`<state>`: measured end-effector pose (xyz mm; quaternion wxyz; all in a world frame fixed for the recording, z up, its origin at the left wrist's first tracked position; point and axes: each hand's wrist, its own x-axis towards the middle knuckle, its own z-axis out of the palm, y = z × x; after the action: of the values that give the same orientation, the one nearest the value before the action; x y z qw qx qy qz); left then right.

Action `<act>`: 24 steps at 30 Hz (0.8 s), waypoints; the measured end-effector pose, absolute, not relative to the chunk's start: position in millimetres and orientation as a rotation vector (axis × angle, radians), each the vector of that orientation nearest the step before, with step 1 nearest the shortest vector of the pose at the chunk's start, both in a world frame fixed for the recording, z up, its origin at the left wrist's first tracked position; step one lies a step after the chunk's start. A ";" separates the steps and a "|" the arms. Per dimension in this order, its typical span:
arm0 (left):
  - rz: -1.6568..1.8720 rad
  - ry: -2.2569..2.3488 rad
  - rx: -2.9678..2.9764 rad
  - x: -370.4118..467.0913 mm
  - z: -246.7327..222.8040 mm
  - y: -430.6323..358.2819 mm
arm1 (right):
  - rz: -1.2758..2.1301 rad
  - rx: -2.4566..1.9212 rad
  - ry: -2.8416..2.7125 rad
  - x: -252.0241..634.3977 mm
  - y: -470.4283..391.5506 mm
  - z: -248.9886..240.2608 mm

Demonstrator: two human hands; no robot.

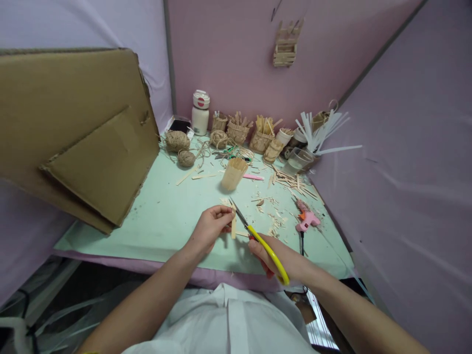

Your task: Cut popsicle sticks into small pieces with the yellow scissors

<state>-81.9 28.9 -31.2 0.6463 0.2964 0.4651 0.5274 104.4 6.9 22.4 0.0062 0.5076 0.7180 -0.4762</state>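
Between the fingers of my left hand (214,223) is a flat wooden craft stick (233,228), held upright near the front of the table. My right hand (275,253) grips a pair of scissors (267,248) with yellow and red handles. Their blades point up and left, beside the stick's upper end; whether they touch it I cannot tell. Just beyond my hands stands a cup made of wooden sticks (234,174), leaning slightly. Wood shavings (275,221) lie scattered to the right of the blades.
A pink glue gun (308,219) lies at the right. Loose sticks (295,181), twine balls (177,141), stick-filled cups (239,130), a white bottle (200,115) and a clear cup (297,161) line the back. A large cardboard piece (84,98) stands at the left.
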 end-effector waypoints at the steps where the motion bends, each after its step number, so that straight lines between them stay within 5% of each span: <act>1: 1.202 1.057 0.679 -82.0 -31.2 28.7 | -1.497 1.594 2.242 103.5 7.0 23.1; 24: 1.194 1.063 0.646 -84.0 -29.3 27.3 | -1.513 1.643 2.241 99.9 8.9 16.7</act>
<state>-84.0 27.3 -29.3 0.6509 0.2846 0.4680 0.5257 99.9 8.9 16.7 -0.0112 0.5192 0.7082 -0.4783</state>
